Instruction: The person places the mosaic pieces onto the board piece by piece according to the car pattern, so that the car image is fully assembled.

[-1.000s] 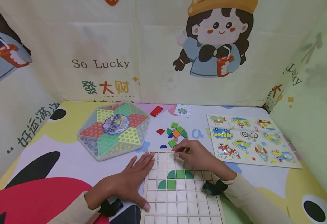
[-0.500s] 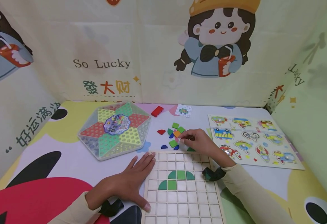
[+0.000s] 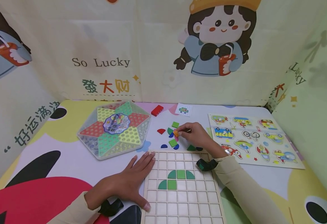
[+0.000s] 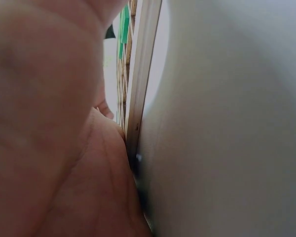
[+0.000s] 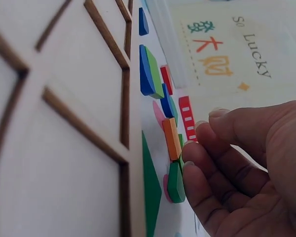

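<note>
My left hand (image 3: pixel 127 183) lies spread over the left edge of the gridded wooden board (image 3: pixel 192 209), thumb on the near part and fingertips at the far corner. In the left wrist view its palm sits against the board's side edge. Two green squares (image 3: pixel 172 184) and three green quarter-circles (image 3: pixel 162 185) fill cells of the board. Beyond the far edge, my right hand (image 3: pixel 195 135) reaches into loose pieces with bent fingers. Its fingertips are right at an orange square (image 5: pixel 171 138) and a green quarter-circle (image 5: pixel 176 183); thumb and index finger stand apart from both.
Loose pieces lie past the board: a red one (image 3: pixel 161 131), green squares (image 3: pixel 173 143), blue half-circles (image 3: pixel 164 146). A red block (image 3: pixel 157 110) and a patterned card (image 3: pixel 183 109) are behind. A hexagonal game board (image 3: pixel 107 146) stands left, a vehicle puzzle board (image 3: pixel 250 160) right.
My right hand has moved away from the board's far edge to the loose pieces, uncovering a dark green piece near that edge. The orange square has shifted slightly. My left hand has stayed put.
</note>
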### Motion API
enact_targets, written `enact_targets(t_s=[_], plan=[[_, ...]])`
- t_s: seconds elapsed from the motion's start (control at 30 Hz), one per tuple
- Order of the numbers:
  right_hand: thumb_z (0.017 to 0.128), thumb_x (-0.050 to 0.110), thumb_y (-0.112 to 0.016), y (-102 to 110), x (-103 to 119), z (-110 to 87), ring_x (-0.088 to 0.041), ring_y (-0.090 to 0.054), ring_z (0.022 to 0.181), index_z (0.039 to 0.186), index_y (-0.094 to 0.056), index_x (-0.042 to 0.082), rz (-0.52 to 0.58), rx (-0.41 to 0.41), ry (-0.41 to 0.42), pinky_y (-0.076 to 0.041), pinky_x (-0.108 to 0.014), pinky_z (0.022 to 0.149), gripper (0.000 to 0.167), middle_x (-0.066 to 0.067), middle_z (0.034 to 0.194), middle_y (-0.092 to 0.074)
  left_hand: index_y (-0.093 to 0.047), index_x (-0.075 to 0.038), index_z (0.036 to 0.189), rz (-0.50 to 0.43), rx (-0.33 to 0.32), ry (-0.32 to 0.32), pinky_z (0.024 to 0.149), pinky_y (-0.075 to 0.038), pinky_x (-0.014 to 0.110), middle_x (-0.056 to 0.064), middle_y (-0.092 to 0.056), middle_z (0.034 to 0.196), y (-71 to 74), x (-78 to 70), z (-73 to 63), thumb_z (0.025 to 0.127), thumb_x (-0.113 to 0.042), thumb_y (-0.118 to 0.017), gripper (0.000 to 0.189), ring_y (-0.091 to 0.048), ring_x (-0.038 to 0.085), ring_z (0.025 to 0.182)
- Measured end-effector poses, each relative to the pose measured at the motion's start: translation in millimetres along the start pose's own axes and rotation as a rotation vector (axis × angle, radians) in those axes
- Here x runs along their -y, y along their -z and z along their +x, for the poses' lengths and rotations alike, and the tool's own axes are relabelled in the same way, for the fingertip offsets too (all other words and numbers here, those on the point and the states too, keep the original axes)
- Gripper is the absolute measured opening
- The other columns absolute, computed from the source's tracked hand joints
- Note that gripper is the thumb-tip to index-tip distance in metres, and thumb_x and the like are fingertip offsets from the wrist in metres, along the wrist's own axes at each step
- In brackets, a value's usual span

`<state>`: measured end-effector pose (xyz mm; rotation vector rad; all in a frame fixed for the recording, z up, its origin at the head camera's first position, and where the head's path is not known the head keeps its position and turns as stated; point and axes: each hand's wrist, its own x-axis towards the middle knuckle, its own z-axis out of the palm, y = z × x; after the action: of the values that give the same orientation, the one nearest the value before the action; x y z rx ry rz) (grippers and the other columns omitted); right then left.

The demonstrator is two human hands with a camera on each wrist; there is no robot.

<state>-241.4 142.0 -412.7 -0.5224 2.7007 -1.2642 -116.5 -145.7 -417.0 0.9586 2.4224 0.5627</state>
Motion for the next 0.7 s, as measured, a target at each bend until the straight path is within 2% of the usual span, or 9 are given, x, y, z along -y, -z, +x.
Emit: enact_targets(t_s=[0.23,0.4,0.57,0.7], plan=[[0.094,0.01,-0.065,-1.6,0.7,7.0,-0.023,-0.059,0.084,0.105,-0.075,0.012,0.037,0.001,-0.029,-0.051,-0.031,0.062,0.015,-0.001,0.103,-0.069,-0.002,-0.01,0.157,0.01,-0.005,-0.011,0.111,0.01,0.056,0.001,0.011,0.163,-1.1,1.6,0.3,0.067,-0.076,-0.069,0.131,0.017,0.018,0.145],[0.094,0.01,-0.065,-3.6,2.8,11.7,-0.022,-0.058,0.08,0.106,-0.076,0.012,0.04,0.014,-0.03,-0.048,-0.028,0.058,0.016,-0.001,0.104,-0.07,-0.002,-0.01,0.157,0.008,-0.004,-0.013,0.11,0.01,0.056,0.001,0.011,0.163,-1.0,2.3,0.4,0.067,-0.076,-0.069,0.131,0.017,0.019,0.145],[0.095,0.01,-0.065,-4.8,7.9,13.7,-0.022,-0.058,0.078,0.107,-0.076,0.011,0.022,0.024,-0.028,-0.047,-0.028,0.058,0.017,-0.002,0.106,-0.07,-0.001,-0.013,0.157,0.01,0.005,0.016,0.111,0.011,0.054,-0.001,0.012,0.163,-0.9,1.2,1.2,0.065,-0.078,-0.069,0.132,0.017,0.016,0.145],[0.094,0.01,-0.065,-4.8,9.3,13.2,-0.022,-0.059,0.086,0.107,-0.076,0.011,0.003,0.032,-0.064,-0.05,-0.029,0.064,0.017,-0.002,0.108,-0.07,-0.001,-0.012,0.157,0.01,0.003,0.009,0.111,0.011,0.054,-0.001,0.012,0.162,-1.5,1.0,1.7,0.066,-0.079,-0.068,0.132,0.018,0.016,0.145]])
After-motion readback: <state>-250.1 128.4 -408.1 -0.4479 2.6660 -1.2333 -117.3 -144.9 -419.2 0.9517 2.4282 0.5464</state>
